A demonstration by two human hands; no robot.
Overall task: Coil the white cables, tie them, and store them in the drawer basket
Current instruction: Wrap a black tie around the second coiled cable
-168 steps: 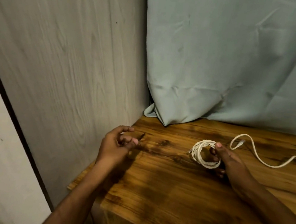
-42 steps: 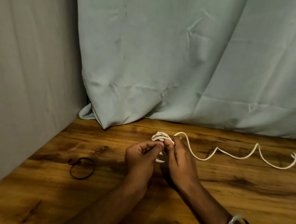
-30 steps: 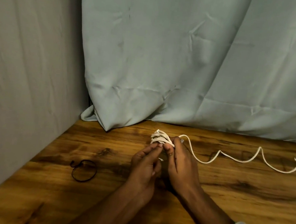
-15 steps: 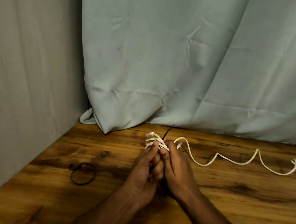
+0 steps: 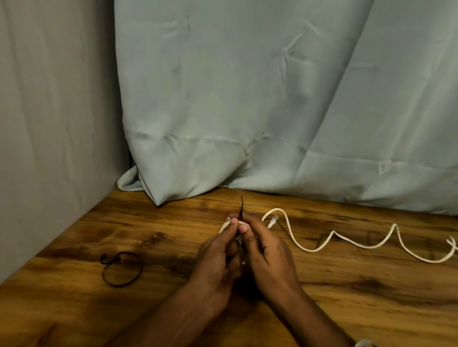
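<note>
A small bundle of coiled white cable [image 5: 224, 225] is held between both hands above the wooden table [image 5: 349, 310], mostly hidden by the fingers. My left hand [image 5: 215, 258] and my right hand [image 5: 266, 256] pinch it together at the fingertips. A thin black tie [image 5: 241, 206] sticks up from between the thumbs. A second white cable [image 5: 328, 238] lies uncoiled in waves across the table to the right, its plug [image 5: 272, 221] close to my right hand. No drawer basket is in view.
Another black tie [image 5: 122, 268] lies looped on the table to the left of my hands. A grey-green curtain [image 5: 285, 95] hangs along the back, and a pale wall panel [image 5: 33, 98] closes the left side.
The view swung from the table's left corner to its middle. My left hand joined the right on the coil, the coil was squeezed narrow, and a black tie end now sticks up between the thumbs.
</note>
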